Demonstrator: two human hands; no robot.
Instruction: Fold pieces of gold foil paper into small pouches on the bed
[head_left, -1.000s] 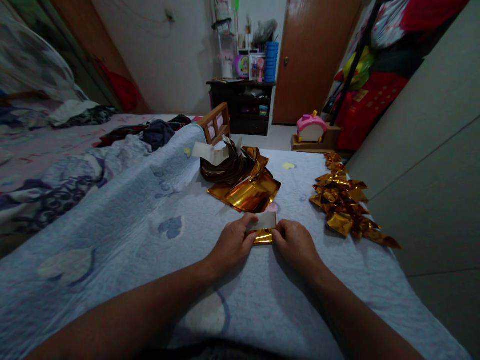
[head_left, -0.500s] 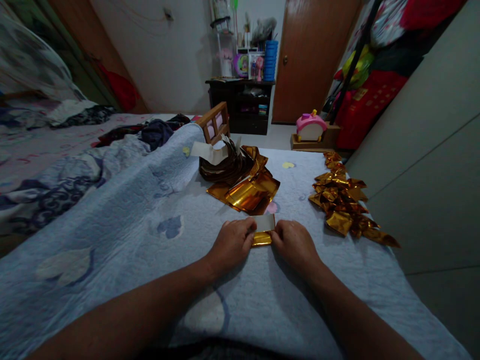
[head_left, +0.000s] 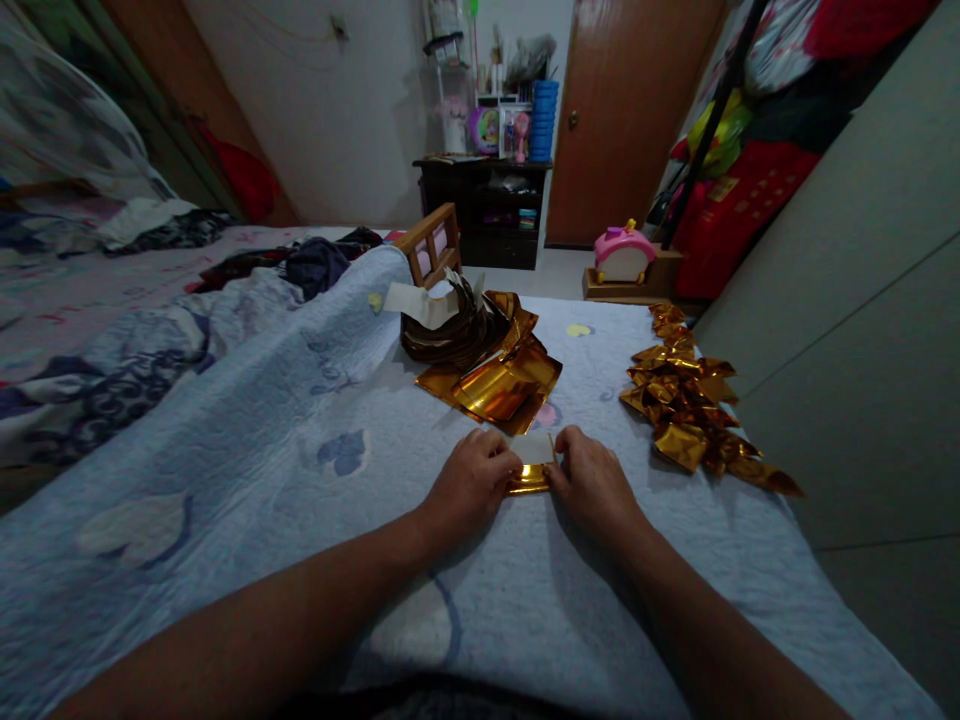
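Between my hands a sheet of gold foil paper [head_left: 531, 478] lies on the bedspread, its near edge folded over in a gold band and its pale backing showing behind. My left hand [head_left: 474, 472] pinches the left end of the fold, fingers curled. The right end is gripped by my right hand [head_left: 592, 482], thumb and fingers closed at the edge. Just beyond them rests a fanned stack of gold foil sheets [head_left: 499, 385], some with the pale side up. To the right sits a pile of folded gold paper pieces [head_left: 679, 440].
A pale blue quilted bedspread [head_left: 300, 540] covers the surface. At its far left corner stands a wooden bed rail [head_left: 431, 245]. Rumpled clothes [head_left: 315, 265] lie left on another bed. Beyond are a dark cabinet [head_left: 480, 215] and a pink toy [head_left: 624, 252]; a pale cupboard [head_left: 862, 350] borders the right.
My fingers have shifted slightly along the fold, and the right hand's fingers have lifted a little. The gold band looks slightly more creased. The stack and the pile stay put.
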